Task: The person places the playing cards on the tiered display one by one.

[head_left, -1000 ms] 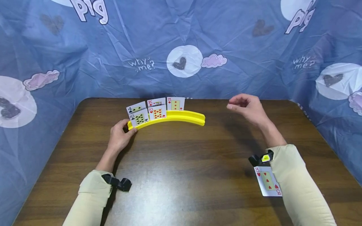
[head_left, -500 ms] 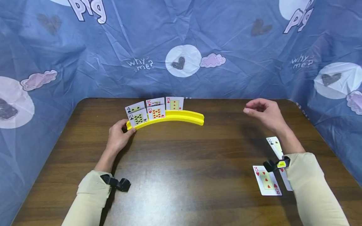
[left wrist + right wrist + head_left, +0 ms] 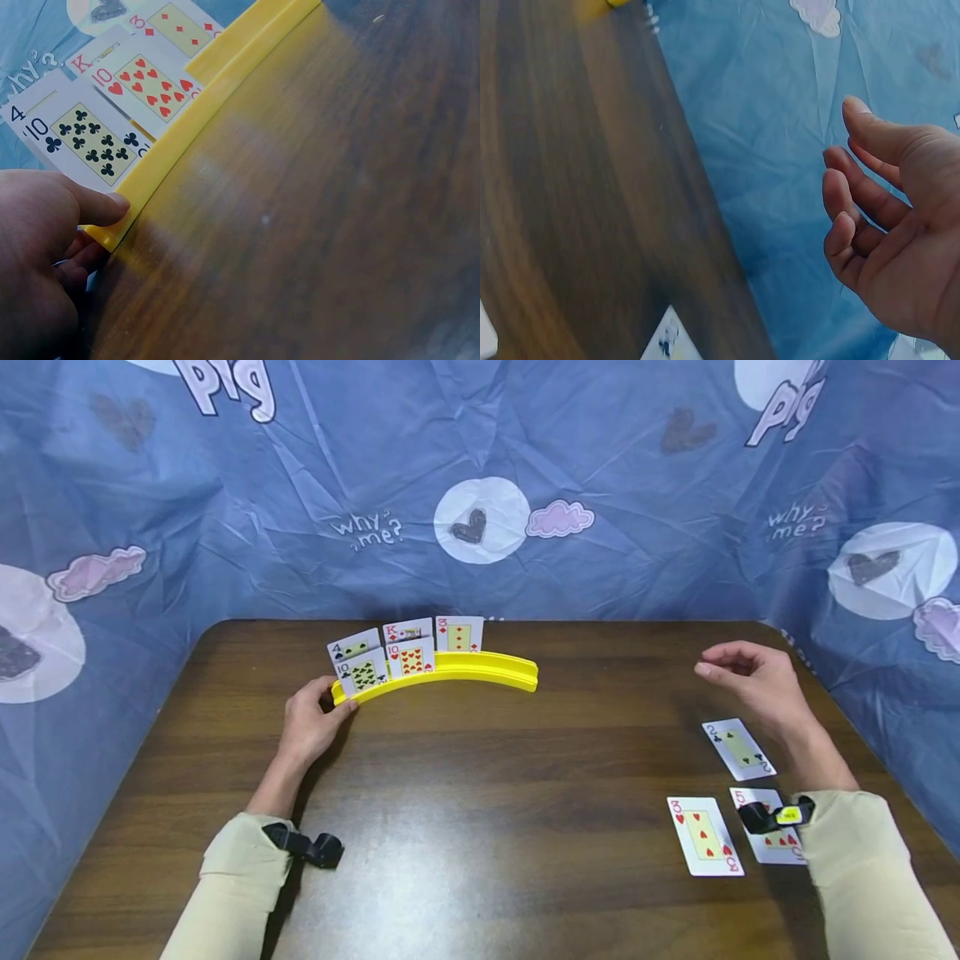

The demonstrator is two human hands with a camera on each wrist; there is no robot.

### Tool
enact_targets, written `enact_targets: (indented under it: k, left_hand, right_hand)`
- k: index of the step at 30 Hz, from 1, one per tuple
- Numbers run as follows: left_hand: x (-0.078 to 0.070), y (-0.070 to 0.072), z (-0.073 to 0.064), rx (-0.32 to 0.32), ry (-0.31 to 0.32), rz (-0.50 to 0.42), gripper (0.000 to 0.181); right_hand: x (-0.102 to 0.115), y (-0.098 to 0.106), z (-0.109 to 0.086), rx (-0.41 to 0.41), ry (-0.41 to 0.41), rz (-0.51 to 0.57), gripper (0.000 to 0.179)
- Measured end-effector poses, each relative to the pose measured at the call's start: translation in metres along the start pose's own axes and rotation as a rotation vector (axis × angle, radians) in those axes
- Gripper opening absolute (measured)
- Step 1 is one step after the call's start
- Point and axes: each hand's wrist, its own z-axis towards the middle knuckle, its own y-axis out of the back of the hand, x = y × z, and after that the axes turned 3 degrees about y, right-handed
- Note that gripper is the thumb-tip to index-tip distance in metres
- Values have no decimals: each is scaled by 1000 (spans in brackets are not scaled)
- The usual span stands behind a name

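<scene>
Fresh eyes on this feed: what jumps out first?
The curved yellow rack stands near the far edge of the table, holding five cards, with the left hand gripping its left end. Next come three face-up cards lying on the right side; the right hand nearby holds nothing.

The card holder (image 3: 487, 672) is yellow. In it, the ten of clubs (image 3: 363, 675) is white with black pips, the ten of hearts (image 3: 411, 660) white with red. Beneath the card holder, the worktop (image 3: 480, 793) is streaked brown; behind it, the blue cloth (image 3: 330, 460) carries white discs, grey hearts and pink clouds.
</scene>
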Motion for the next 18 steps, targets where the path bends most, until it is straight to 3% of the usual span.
enact_targets:
  k: [4,14,18]
  left_hand:
    - [-1,1,-1,9,16,4,34]
    - [-2,2,-2,14,17,-2,34]
    - [-2,1,-1,14,16,3,34]
  right_hand:
    - [-9,9,-8,-7,-20,-43,12]
    - [-44,27,-27,-7,-64,-2,13]
    - [-55,32,-33,9,-98,-74,22]
